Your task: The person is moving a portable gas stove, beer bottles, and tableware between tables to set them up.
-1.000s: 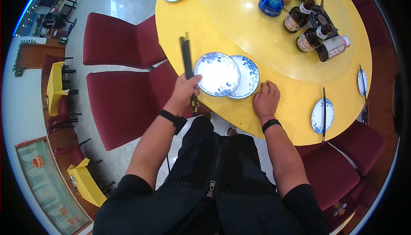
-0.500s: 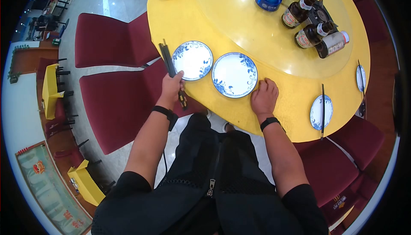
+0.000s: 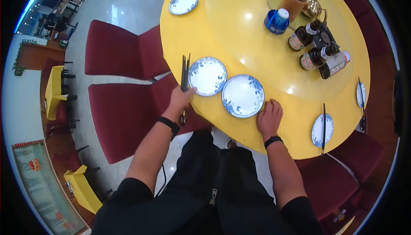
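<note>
My left hand (image 3: pixel 181 99) is closed around a bundle of black chopsticks (image 3: pixel 185 73) at the table's left edge. Their thin ends point away from me and their thick ends hang below my fist. Its thumb reaches the lower left rim of a white plate with blue flowers (image 3: pixel 207 76). Close beside that plate lies a second blue-flowered plate (image 3: pixel 242 96), nearer to me. My right hand (image 3: pixel 269 117) rests on the yellow tablecloth (image 3: pixel 239 134) just right of the second plate, fingers loosely bent and holding nothing.
A glass turntable (image 3: pixel 239 34) carries brown bottles (image 3: pixel 302 37), a blue holder (image 3: pixel 276 23) and a wooden container (image 3: pixel 293 4). To the right, chopsticks (image 3: pixel 324 128) lie across another plate (image 3: pixel 317 132). Another plate (image 3: pixel 183 4) sits far left. Maroon chairs (image 3: pixel 120 115) stand at the table's edge.
The view has tilted, so the table and plates appear lower and further right. The chopsticks in my left hand now stand straighter in the picture. My right hand stays beside the second plate.
</note>
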Motion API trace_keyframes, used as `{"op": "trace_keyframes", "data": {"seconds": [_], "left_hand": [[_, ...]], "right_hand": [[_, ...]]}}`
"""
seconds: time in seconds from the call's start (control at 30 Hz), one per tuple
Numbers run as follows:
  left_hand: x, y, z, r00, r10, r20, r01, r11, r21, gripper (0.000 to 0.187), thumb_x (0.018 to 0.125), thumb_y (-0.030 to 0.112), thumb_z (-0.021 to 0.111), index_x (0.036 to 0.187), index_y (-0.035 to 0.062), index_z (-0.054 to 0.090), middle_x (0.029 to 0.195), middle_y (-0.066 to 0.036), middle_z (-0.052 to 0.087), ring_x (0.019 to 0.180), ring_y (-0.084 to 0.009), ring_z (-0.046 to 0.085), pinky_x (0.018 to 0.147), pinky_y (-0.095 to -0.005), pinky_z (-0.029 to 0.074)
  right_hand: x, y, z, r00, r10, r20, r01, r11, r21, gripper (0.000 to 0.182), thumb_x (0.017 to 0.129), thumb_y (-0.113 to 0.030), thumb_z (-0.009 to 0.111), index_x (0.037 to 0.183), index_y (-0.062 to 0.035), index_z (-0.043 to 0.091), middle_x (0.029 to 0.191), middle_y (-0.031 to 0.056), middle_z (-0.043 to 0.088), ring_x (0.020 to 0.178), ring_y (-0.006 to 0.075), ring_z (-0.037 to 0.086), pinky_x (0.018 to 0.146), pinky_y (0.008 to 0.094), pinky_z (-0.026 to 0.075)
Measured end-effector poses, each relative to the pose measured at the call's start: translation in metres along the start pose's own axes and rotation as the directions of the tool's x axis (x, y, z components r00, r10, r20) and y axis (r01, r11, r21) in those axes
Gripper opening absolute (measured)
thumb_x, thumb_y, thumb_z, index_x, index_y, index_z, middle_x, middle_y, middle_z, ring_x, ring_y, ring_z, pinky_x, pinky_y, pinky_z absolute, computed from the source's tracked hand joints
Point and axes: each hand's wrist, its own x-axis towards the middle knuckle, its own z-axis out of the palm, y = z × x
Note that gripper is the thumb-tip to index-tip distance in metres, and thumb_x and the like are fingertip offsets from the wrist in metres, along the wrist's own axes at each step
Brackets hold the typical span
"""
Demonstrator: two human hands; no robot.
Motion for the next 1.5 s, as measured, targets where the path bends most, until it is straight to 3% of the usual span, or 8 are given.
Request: {"op": "trace_keyframes", "data": {"seconds": [0.4,0.8,0.93,1.0,1.03,1.13,1.27,1.5], "left_hand": [[0.015,0.024,-0.004,0.979,-0.024,0.204,0.025,1.000,0.000,0.024,0.091,0.020,0.057,0.096,-0.0023,0.052,0.065,-0.004,0.052,0.050,-0.0116,0.049,0.047,-0.0273,0.040],[0.024,0.017,0.009,0.952,0.091,0.292,-0.190,0.924,0.332,0.027,0.091,0.016,0.058,0.106,-0.0049,0.052,0.076,-0.011,0.059,0.062,-0.0177,0.058,0.059,-0.0322,0.048],[0.029,0.017,0.009,0.950,0.121,0.289,-0.228,0.900,0.371,0.029,0.090,0.017,0.058,0.107,-0.0060,0.052,0.077,-0.013,0.061,0.062,-0.0193,0.060,0.060,-0.0338,0.048],[0.028,0.014,0.007,0.944,0.137,0.301,-0.252,0.886,0.389,0.030,0.090,0.018,0.059,0.107,-0.0066,0.052,0.078,-0.014,0.061,0.062,-0.0196,0.059,0.060,-0.0340,0.048],[0.022,0.020,0.008,0.949,0.112,0.295,-0.225,0.895,0.384,0.032,0.090,0.018,0.058,0.109,-0.0074,0.053,0.083,-0.017,0.063,0.067,-0.0234,0.062,0.064,-0.0357,0.049],[0.030,0.012,0.008,0.939,0.151,0.309,-0.282,0.850,0.444,0.034,0.090,0.019,0.058,0.110,-0.0082,0.053,0.091,-0.023,0.064,0.081,-0.0314,0.065,0.074,-0.0390,0.050],[0.034,0.005,0.008,0.932,0.181,0.315,-0.326,0.801,0.503,0.034,0.090,0.021,0.058,0.110,-0.0068,0.053,0.102,-0.028,0.063,0.099,-0.0411,0.061,0.085,-0.0432,0.047],[0.026,-0.002,0.010,0.877,0.305,0.372,-0.469,0.711,0.524,0.034,0.090,0.021,0.059,0.110,-0.0050,0.053,0.100,-0.027,0.063,0.098,-0.0394,0.061,0.082,-0.0428,0.047]], "right_hand": [[-0.002,0.002,0.003,1.000,0.019,-0.009,-0.020,1.000,-0.005,0.033,0.080,-0.013,0.058,0.111,-0.0045,0.056,0.124,0.0144,0.049,0.120,0.0338,0.042,0.104,0.0460,0.032],[0.000,0.003,-0.001,0.998,0.030,-0.047,-0.029,0.999,0.026,0.026,0.081,-0.012,0.058,0.106,-0.0054,0.060,0.118,0.0129,0.055,0.115,0.0333,0.047,0.101,0.0448,0.034],[0.008,0.006,-0.002,0.992,0.100,-0.082,-0.072,0.953,0.294,0.022,0.087,-0.014,0.056,0.104,-0.0009,0.062,0.108,0.0158,0.060,0.107,0.0318,0.053,0.096,0.0426,0.039],[0.014,-0.018,-0.005,0.881,0.421,0.216,-0.416,0.470,0.779,0.027,0.090,-0.020,0.058,0.106,0.0017,0.060,0.105,0.0182,0.062,0.098,0.0308,0.058,0.087,0.0391,0.045],[0.028,-0.039,-0.030,0.753,0.476,0.454,-0.649,0.424,0.632,0.035,0.089,-0.026,0.062,0.107,0.0045,0.059,0.099,0.0196,0.065,0.088,0.0302,0.063,0.080,0.0372,0.049],[0.025,-0.041,-0.011,0.843,0.398,0.362,-0.538,0.653,0.534,0.041,0.087,-0.027,0.066,0.108,0.0070,0.058,0.096,0.0197,0.067,0.085,0.0284,0.065,0.077,0.0361,0.051],[0.025,-0.028,0.000,0.726,0.409,0.553,-0.686,0.388,0.615,0.040,0.085,-0.022,0.069,0.108,0.0094,0.058,0.098,0.0205,0.067,0.085,0.0264,0.066,0.076,0.0351,0.051],[-0.004,-0.012,-0.009,0.754,0.448,0.481,-0.648,0.389,0.655,0.034,0.084,-0.016,0.069,0.106,0.0089,0.061,0.097,0.0186,0.068,0.084,0.0239,0.066,0.073,0.0340,0.051]]}}
